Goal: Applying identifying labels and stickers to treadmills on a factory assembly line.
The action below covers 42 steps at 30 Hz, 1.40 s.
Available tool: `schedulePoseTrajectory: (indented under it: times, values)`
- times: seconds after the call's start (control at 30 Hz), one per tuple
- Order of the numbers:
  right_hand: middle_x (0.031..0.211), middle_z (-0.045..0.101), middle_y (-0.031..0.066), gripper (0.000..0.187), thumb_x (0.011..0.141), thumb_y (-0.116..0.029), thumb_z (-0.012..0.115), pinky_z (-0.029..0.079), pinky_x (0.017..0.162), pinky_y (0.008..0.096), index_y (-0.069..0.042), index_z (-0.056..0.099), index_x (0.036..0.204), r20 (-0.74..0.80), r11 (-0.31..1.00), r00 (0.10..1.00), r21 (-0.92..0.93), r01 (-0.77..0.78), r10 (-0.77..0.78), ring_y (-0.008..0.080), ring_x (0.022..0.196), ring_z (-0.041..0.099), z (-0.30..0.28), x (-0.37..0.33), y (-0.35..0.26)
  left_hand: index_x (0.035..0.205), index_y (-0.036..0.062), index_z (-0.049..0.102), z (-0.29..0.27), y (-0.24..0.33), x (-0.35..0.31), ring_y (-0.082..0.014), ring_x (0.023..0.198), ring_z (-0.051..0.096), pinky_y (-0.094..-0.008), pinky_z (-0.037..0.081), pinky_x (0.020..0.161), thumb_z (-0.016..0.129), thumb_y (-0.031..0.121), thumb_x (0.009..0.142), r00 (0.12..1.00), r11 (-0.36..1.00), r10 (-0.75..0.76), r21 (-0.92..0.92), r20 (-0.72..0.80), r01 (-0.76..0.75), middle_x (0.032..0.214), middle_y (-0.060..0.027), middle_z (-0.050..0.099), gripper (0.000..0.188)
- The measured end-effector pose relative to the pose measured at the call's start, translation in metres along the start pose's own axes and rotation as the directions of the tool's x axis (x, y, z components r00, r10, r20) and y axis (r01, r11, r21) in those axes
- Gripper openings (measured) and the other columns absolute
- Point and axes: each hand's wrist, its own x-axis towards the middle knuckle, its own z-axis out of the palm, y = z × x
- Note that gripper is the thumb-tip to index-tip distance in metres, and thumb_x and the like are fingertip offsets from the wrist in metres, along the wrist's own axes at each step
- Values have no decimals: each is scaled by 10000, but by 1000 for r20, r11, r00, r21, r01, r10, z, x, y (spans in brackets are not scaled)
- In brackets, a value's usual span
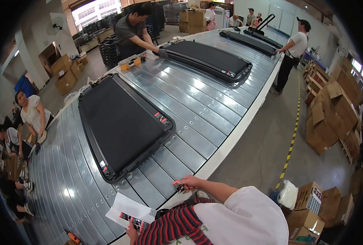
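My left hand [131, 233] grips a white sticker sheet [126, 206] by its lower edge, next to a row of black-and-red labels [134, 221]. A striped red-and-black sleeve covers that arm. Out over the conveyor's near edge, my right hand [191, 182] pinches a small black-and-red label [178, 186]. Ahead lies a long black machine like a flat treadmill [118, 122], with rounded corners and a dark frame. Stickers show on its two near corners, one [162, 118] at the right and one [104, 166] at the left. Neither hand touches the machine.
The conveyor [214, 122] has shiny metal slats and a pale edge rail. Farther along, a co-worker's gloved hand [162, 53] touches a second black machine [208, 57]. Other people stand along both sides. Cardboard boxes [326, 116] stack at the right, past a yellow-and-black floor line [292, 143].
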Motion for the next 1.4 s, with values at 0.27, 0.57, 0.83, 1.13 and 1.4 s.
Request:
schedulePoseTrajectory:
  times: [0.27, 0.57, 0.83, 1.13, 1.4]
  values:
    - [437, 498, 70, 461, 742, -448, 554, 368, 334, 278, -16, 545, 583, -55, 970, 991, -219, 108, -123, 142, 361, 486, -8, 3, 0, 982, -39, 546, 16, 50, -6, -165, 768, 549, -305, 454, 649, 532, 322, 802, 919, 918, -374, -192, -124, 347, 901, -78, 580, 404]
    - [493, 518, 43, 237, 760, -204, 576, 360, 338, 233, 15, 545, 672, -260, 894, 859, -41, 446, -441, 86, 367, 466, 10, -17, 20, 1049, -69, 487, 27, 118, -14, -196, 822, 552, -335, 459, 691, 543, 365, 787, 946, 930, -313, 228, 87, 287, 975, -99, 552, 510]
    - [498, 518, 42, 258, 753, -223, 587, 367, 347, 237, 18, 544, 672, -316, 887, 839, -14, 462, -442, 86, 371, 462, 18, -23, 23, 877, -37, 593, 18, 111, -4, -238, 724, 566, -368, 420, 634, 369, 615, 761, 951, 823, -308, 508, 20, 256, 759, -177, 591, 699]
    - [495, 515, 35, 263, 760, -246, 582, 369, 351, 235, 7, 546, 700, -241, 898, 868, -52, 436, -435, 93, 385, 483, 10, -25, 14, 1043, -95, 489, 25, 107, -12, -177, 848, 526, -312, 422, 711, 553, 360, 777, 976, 903, -217, 377, -10, 205, 977, -124, 556, 531]
    - [496, 516, 34, 271, 784, -290, 548, 321, 335, 190, -23, 547, 739, -44, 967, 968, -71, 243, -246, 88, 392, 489, -1, -23, 5, 960, -89, 539, 54, 128, -31, -208, 787, 554, -313, 422, 692, 547, 295, 777, 944, 938, -149, 260, -296, 229, 879, -143, 591, 426]
